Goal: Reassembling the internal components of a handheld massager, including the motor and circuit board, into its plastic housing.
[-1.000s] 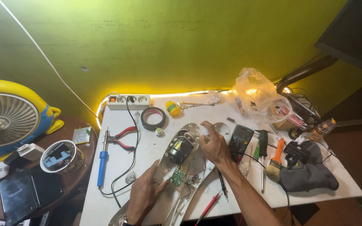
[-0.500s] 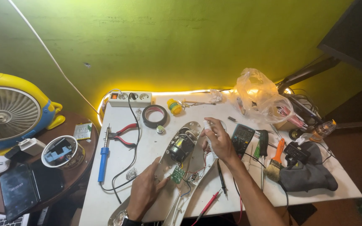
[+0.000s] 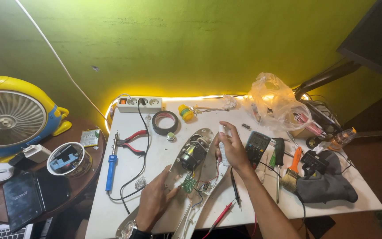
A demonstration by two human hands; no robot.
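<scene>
Two hands are working mid-table: the right hand [image 3: 231, 148], now lifted, is gripping a small white part [image 3: 223, 152] over the opened casing [image 3: 191, 177], which the left hand [image 3: 155, 199] is steadying, fingers spread.

Open tabletop [image 3: 158, 152] left of opened appliance [image 3: 191, 175]; right side crowded by multimeter [image 3: 256, 146], screwdriver [image 3: 279, 161], brush [image 3: 292, 170]

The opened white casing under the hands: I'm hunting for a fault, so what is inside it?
Inside the opened white casing sit a dark round motor, a small green circuit board and thin wires. The left hand and right hand cover parts of it.
</scene>
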